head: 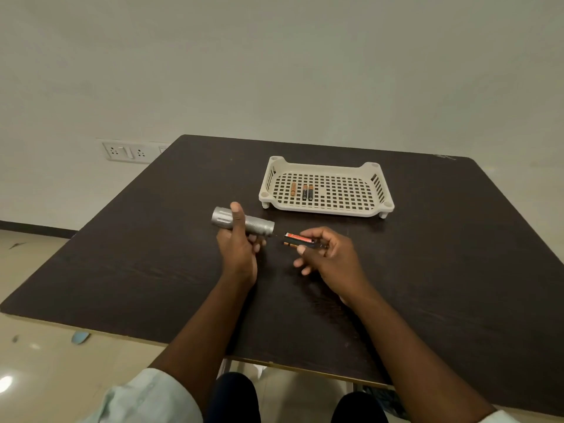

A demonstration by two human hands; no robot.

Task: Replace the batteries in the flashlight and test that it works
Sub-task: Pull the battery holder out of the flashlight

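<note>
My left hand (239,248) grips a silver flashlight body (259,225) held level above the table, thumb laid over its top and its open rear end pointing right. Just to the right of that opening, my right hand (328,254) pinches a black battery holder (300,240) with red-and-black batteries in it. A small gap separates the holder's tip from the flashlight. Three loose batteries (305,190) lie in the left part of a cream perforated tray (375,190) farther back.
The dark wooden table (152,254) stretches wide on both sides of my hands, with its near edge just above my knees. A wall socket plate (128,151) sits behind the table's far left corner. A pale tiled floor lies to the left.
</note>
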